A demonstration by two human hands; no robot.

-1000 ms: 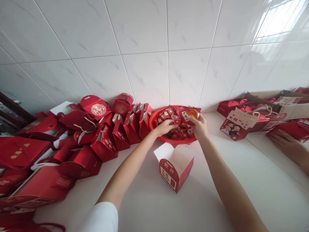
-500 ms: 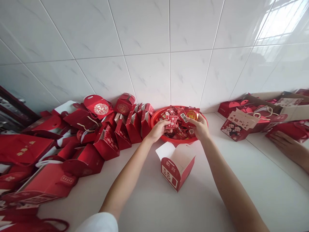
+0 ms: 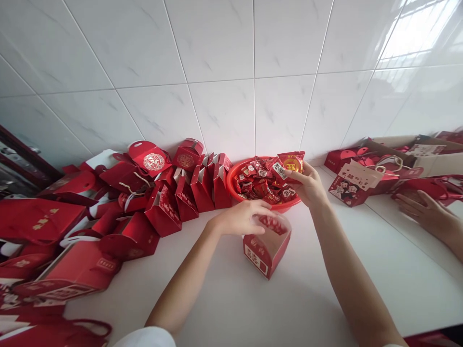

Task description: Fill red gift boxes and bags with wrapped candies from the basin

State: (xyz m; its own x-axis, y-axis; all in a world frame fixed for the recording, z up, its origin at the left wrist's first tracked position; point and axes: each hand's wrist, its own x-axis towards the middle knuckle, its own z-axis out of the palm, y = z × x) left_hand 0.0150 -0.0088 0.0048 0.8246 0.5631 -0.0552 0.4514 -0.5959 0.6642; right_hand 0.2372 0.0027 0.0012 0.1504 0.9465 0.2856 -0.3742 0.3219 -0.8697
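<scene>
A small red gift box (image 3: 263, 254) with white lettering stands with its top open on the white counter. My left hand (image 3: 241, 219) is over the box's left side, fingers apart and holding nothing I can see. A blurred red patterned packet (image 3: 272, 223) shows inside the box beneath those fingers. Behind it, a red plastic basin (image 3: 231, 185) holds several red snack packets (image 3: 262, 185). At the basin's right rim my right hand (image 3: 307, 182) pinches snack packets, among them a red one with a gold emblem (image 3: 294, 164).
Several red gift boxes (image 3: 164, 212) crowd the left side against the tiled wall. At right stand a paper gift bag (image 3: 349, 190) and a carton (image 3: 428, 164). Another person's hand (image 3: 430, 214) rests by red bags at the far right.
My left hand has moved from the basin to the gift box and released its red packet. My right hand has shifted slightly right, lifting the gold-emblem packet.
</scene>
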